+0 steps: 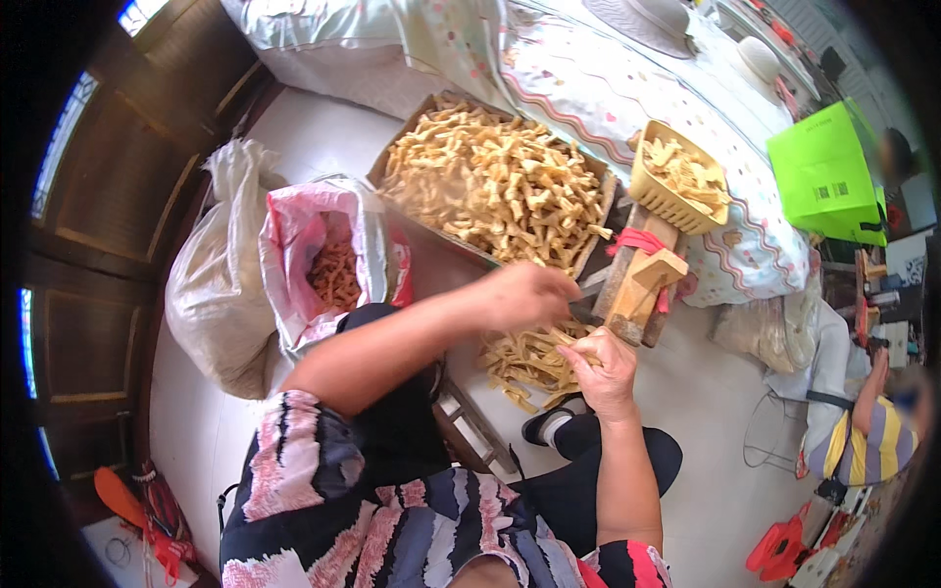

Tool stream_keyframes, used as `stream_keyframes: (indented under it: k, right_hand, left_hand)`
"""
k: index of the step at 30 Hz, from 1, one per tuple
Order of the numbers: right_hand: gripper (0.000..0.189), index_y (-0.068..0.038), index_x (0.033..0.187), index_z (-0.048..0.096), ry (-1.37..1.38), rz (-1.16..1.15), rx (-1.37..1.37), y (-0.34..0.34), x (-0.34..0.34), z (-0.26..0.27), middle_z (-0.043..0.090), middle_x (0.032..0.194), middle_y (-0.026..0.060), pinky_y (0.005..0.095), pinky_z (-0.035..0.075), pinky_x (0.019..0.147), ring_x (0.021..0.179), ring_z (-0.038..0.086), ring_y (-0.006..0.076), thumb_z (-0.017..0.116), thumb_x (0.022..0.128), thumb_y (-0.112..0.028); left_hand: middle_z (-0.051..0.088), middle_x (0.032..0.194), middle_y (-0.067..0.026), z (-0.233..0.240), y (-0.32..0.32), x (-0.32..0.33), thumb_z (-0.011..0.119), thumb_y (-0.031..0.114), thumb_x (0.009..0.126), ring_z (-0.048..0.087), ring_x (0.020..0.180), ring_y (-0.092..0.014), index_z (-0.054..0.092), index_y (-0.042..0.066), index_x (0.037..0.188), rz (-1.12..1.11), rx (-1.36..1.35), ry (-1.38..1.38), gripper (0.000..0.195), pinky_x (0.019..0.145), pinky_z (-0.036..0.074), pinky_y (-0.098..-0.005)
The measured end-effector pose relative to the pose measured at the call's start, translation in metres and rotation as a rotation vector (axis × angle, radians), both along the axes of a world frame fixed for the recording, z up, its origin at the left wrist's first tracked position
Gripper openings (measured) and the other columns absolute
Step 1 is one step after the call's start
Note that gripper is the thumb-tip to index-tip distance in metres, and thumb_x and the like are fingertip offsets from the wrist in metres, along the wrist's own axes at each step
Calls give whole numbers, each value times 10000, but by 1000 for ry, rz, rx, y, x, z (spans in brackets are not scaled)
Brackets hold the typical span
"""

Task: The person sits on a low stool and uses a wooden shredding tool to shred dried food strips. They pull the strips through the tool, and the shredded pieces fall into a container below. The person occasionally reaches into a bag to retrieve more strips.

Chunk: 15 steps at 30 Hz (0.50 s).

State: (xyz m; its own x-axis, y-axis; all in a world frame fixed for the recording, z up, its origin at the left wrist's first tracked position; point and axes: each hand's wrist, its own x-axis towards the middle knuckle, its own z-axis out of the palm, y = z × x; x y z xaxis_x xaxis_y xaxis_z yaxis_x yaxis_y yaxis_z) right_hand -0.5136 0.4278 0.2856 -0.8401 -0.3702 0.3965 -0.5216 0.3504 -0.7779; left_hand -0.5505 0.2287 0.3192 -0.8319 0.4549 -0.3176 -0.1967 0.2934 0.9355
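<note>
My left hand (523, 298), blurred, is over the near edge of a cardboard box (441, 239) heaped with pale yellow dried pieces; whether it holds anything is unclear. Just right of it, the fingers of my right hand (606, 364) are pinched on a pale yellow strip, above a pile of similar strips (531, 360). Beyond my right hand is a wooden stand (632, 294) with an upright wooden block (660, 268) and red cloth (639, 239) tied around it. A yellow plastic basket (665, 197) of flat, pale pieces sits at the stand's far end.
An open sack (371, 253) with reddish-brown pieces stands at left, beside a tied whitish sack (220, 309). A bed with a patterned cover (573, 103) lies beyond the box. A green bag (823, 176) is at right. Another person (867, 441) sits at far right.
</note>
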Motion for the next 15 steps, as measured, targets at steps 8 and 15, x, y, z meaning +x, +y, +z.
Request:
stream_keyframes:
  k: [8, 15]
  right_hand:
    - [190, -43, 681, 529, 194, 56, -65, 35, -6, 17, 499, 550, 57, 298, 379, 451, 462, 480, 190, 714, 707, -79]
    - [149, 18, 775, 591, -352, -388, -354, 53, -4, 20, 569, 618, 15, 230, 395, 483, 530, 486, 67, 576, 857, -105]
  left_hand:
    - [585, 733, -10, -29, 81, 18, 515, 88, 840, 490, 626, -75, 650, 31, 836, -278, 237, -124, 147, 488, 386, -232]
    - [670, 942, -47, 6, 61, 17, 617, 282, 853, 596, 772, -94, 674, 44, 918, -601, 487, -105, 253, 613, 450, -264]
